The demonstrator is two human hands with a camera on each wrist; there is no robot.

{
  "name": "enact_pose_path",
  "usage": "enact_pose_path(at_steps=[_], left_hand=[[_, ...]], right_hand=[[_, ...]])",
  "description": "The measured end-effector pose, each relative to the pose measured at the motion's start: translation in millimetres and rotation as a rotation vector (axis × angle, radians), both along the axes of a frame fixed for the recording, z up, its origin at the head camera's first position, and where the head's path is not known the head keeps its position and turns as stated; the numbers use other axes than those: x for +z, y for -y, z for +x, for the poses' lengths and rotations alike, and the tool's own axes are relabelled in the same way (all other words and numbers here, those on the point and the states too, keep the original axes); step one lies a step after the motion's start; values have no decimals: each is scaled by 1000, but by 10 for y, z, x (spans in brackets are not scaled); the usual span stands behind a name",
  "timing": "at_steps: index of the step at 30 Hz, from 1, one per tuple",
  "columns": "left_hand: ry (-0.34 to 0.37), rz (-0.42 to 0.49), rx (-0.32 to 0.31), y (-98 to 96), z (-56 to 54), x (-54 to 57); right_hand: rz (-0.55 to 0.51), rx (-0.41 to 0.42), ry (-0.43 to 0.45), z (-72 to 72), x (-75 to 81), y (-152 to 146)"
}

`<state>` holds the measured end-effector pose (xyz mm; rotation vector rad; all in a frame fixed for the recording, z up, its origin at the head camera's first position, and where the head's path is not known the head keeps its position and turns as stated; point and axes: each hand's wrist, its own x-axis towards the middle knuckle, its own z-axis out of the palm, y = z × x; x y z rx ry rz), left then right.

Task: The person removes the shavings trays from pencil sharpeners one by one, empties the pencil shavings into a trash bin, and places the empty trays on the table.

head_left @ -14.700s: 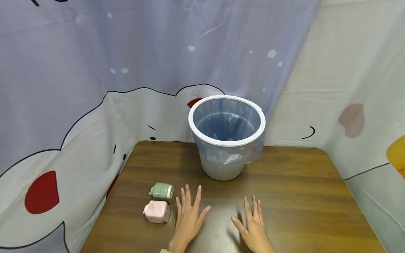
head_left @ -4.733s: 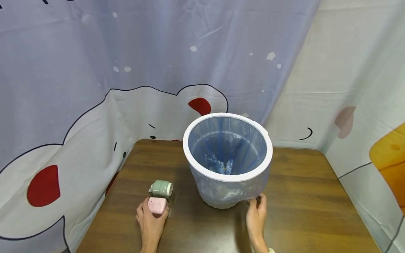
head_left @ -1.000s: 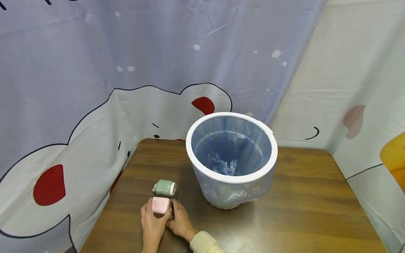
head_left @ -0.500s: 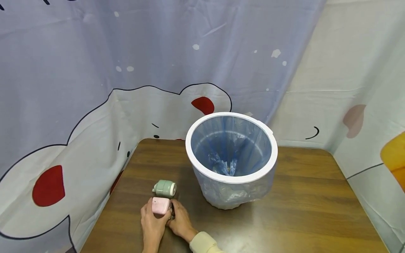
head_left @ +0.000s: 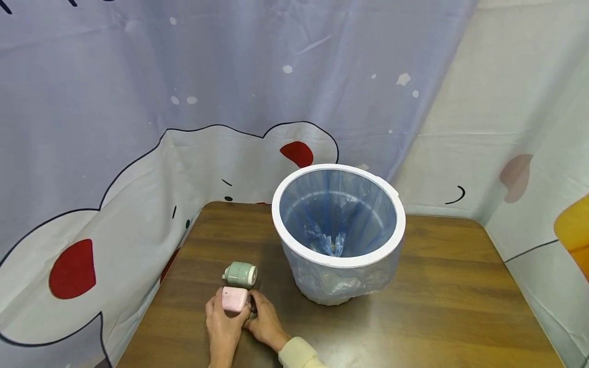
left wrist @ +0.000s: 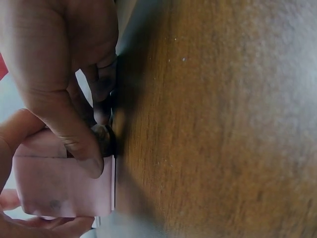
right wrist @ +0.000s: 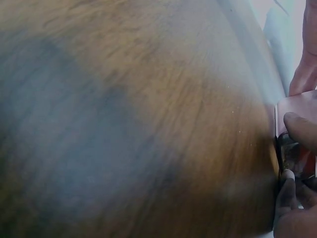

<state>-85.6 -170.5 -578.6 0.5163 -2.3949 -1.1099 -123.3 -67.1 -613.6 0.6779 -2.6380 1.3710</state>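
Observation:
A small pink box-shaped thing stands on the table with my left hand gripping it, thumb on one side and fingers on the other. My right hand meets it from the right, thumb and fingers pinching its end. In the right wrist view that end has a see-through dark part with some red in it. The left wrist view shows the right thumb lying over the edge of the pink body. Just behind lies a green barrel-shaped thing with a white end, touched by neither hand.
A bin with a white rim and a bluish plastic liner stands right of the hands, near the middle of the wooden table. Crumpled plastic lies at its bottom. A patterned cloth hangs behind and at the sides.
The bin has come nearer since the first frame. My left hand took hold of the pink thing; my right hand left the bin's liner and joined it. Over the last second almost nothing moved.

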Motion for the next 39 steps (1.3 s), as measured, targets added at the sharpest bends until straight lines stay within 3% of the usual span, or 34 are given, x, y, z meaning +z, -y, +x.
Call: enact_pose_path(at_steps=[24, 39], left_hand=[[-11, 8, -2, 5, -11, -27], [-3, 8, 1, 10, -2, -18]], right_hand=[[28, 19, 74, -18, 6, -47], [31, 23, 76, -25, 32, -54]])
